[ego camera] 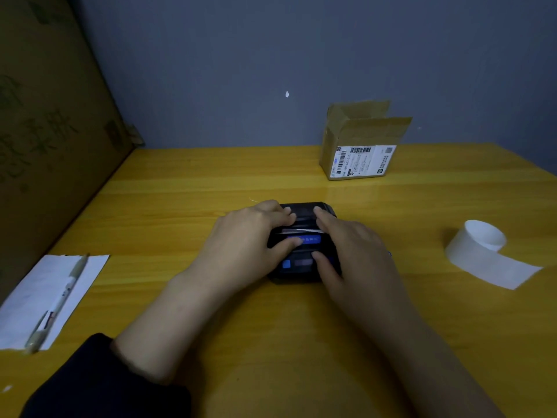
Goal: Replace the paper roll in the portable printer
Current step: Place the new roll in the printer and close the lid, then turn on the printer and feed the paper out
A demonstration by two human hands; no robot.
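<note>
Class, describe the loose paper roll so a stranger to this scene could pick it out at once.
Start at the yellow wooden table and look to its right side, beyond the black printer. The paper roll lies there alone: white, nearly used up, with a strip trailing toward the table's front edge.

printer (303,236) sides hidden under hands; shipping label (361,161) unreadable.

The scene is viewed from a single wide-angle head-worn camera, aimed forward and down from close above the near edge of a yellow wooden table (180,188), with the grey back wall (241,55) faced squarely and a tall brown cardboard panel (45,116) caught at the left margin
</note>
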